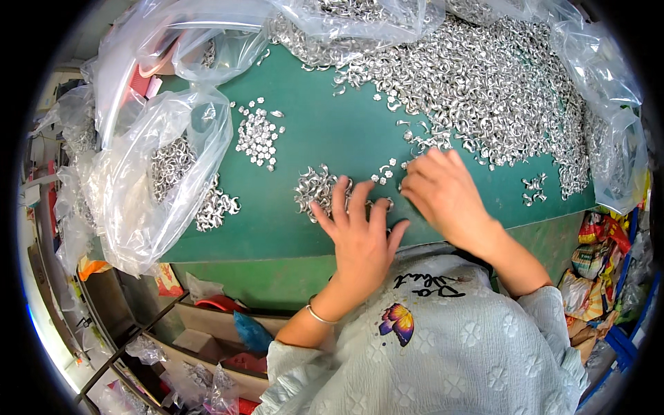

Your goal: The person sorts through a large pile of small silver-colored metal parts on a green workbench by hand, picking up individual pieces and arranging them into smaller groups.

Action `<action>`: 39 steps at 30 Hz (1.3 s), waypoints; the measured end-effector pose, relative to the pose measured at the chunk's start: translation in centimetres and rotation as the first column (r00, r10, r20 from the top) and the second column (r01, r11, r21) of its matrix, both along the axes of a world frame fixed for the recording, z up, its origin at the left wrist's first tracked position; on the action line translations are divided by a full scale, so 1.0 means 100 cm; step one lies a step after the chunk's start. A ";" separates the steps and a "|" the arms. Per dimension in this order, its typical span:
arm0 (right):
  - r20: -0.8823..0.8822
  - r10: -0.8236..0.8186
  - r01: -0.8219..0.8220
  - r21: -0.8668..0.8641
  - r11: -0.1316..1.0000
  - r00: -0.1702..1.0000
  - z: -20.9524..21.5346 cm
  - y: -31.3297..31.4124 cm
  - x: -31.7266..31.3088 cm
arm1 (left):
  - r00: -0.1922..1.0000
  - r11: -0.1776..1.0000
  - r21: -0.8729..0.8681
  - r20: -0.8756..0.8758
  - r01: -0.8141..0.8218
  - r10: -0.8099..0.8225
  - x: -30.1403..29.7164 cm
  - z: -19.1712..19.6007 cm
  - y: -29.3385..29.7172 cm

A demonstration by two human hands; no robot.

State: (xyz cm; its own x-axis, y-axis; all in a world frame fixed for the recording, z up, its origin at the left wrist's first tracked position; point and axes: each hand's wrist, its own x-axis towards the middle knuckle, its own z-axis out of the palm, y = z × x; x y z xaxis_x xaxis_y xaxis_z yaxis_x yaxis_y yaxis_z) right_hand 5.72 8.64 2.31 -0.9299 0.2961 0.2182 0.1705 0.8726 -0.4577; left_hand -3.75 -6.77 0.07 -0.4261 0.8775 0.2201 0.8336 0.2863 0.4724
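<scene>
At the frame's centre, the left hand (360, 238) spread its fingers wide over a small pile of curved silver metal pieces (313, 188); the right hand (444, 194) had bunched fingers, contents unclear. A careless sweep might have mixed in nearby flower-shaped pieces (382, 174).

Clear plastic and bright packets surround your green tabletop (277, 232).
On your left, a large clear plastic bag (121, 225) slumps over the table's edge, and a pinkish-red ribbed object (140, 84) shows beyond it. More clear plastic film (221, 62) gathers at the far left, while another clear bag (622, 155) drapes over the right end. Near left, below the tabletop, you have beige compartments (200, 321) with a crumpled blue bag (250, 330) and a red item (220, 302). On your right, colourful packets (588, 259) crowd beside a blue frame (622, 346).
</scene>
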 end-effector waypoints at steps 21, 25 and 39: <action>-0.111 -0.169 0.165 -0.043 0.985 0.979 0.007 0.046 -0.007 | 0.990 0.987 0.092 -0.039 -0.132 0.136 -0.032 -0.007 0.007; 0.100 -0.004 0.007 -0.027 1.000 0.995 0.005 0.012 0.020 | 0.998 0.993 0.113 -0.054 0.027 -0.021 -0.013 -0.007 0.020; 0.020 -0.149 0.148 0.034 0.988 0.989 0.007 0.018 0.029 | 0.985 0.984 0.086 -0.061 -0.154 0.159 -0.032 -0.003 0.004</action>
State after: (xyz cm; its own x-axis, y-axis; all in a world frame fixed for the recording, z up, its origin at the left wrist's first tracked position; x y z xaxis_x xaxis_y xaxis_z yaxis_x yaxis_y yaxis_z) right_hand 8.59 10.40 3.03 -0.8809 0.4243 0.2097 0.3091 0.8512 -0.4242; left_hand -6.98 -6.35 -0.27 -0.5386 0.7794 0.3201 0.8123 0.3793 0.4431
